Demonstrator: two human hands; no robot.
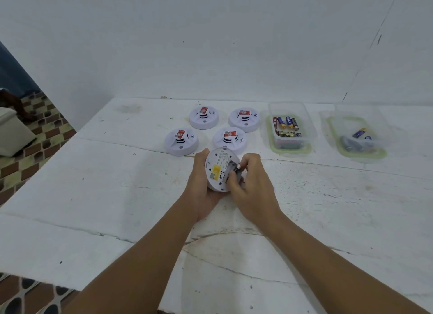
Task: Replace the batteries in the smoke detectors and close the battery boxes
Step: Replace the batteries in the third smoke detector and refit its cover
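My left hand (201, 187) grips a white round smoke detector (219, 170), held with its back facing up above the white table (93, 184). The back shows a yellow label and an open battery box at its right side. My right hand (250, 184) pinches a battery (238, 167) at that box with thumb and fingers. Several other white smoke detectors (181, 141) stand face up in a group just beyond my hands.
A clear tub (290, 126) with several batteries stands right of the detectors. A second clear tub (358, 135) farther right holds a few batteries. The table's left edge drops to a tiled floor; a white wall stands behind.
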